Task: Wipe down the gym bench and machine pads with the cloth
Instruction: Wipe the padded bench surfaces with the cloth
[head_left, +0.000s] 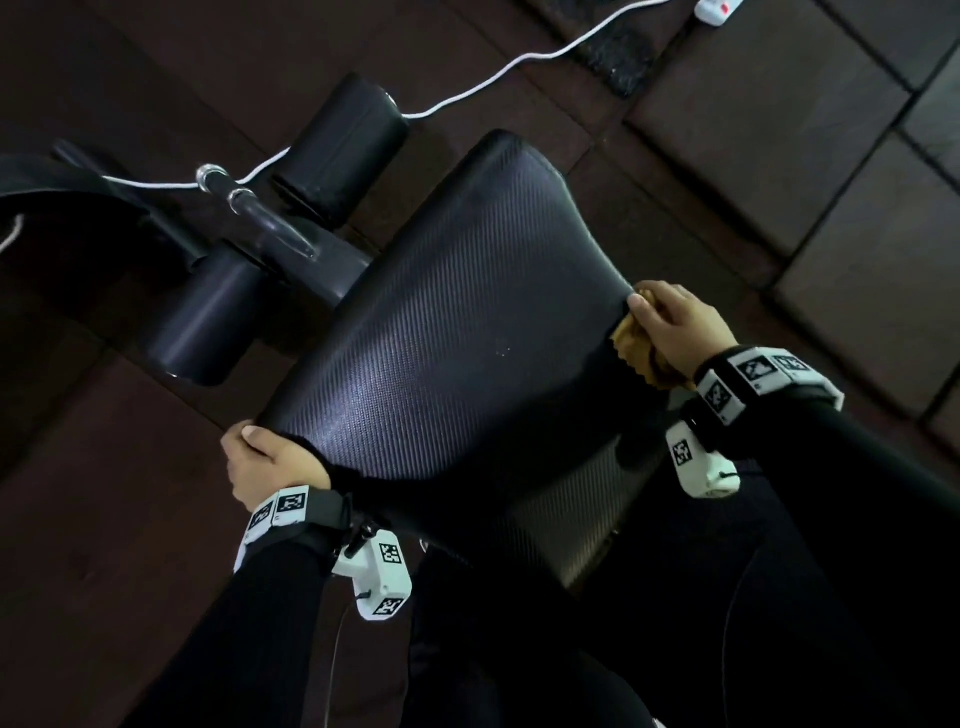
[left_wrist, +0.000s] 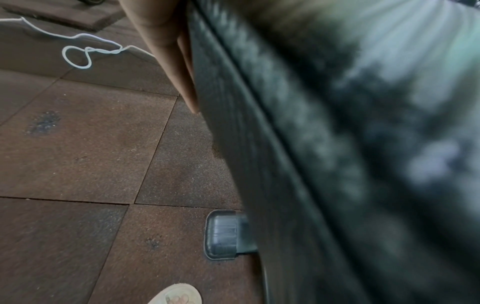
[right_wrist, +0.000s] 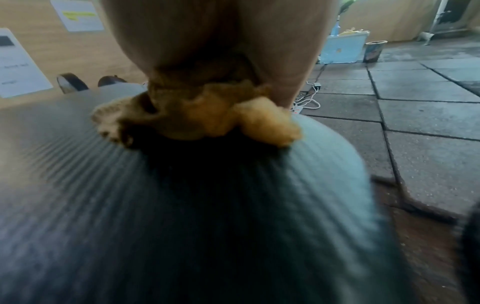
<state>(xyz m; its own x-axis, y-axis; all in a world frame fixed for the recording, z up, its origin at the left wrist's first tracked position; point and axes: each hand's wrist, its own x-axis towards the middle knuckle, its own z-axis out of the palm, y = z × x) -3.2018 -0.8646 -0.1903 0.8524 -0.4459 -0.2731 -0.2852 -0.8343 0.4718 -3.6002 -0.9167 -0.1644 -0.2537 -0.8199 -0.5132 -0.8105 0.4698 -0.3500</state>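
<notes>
i'm seeing my right hand (head_left: 670, 322) bunching the cloth (right_wrist: 207, 115) against the ribbed black bench pad (head_left: 457, 332), my left hand (head_left: 265, 462) curling fingers around its edge, brown floor tiles (left_wrist: 78, 154) lying below.

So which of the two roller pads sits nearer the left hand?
The lower roller pad, just beyond the left hand; the other roller pad lies farther, beside the white cable.

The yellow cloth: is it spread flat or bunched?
Bunched: the yellow cloth sits crumpled under the right hand.

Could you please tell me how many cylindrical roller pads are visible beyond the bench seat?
2: one roller pad at the far end near the white cable, another roller pad nearer, left of the seat. Others may be hidden.
</notes>
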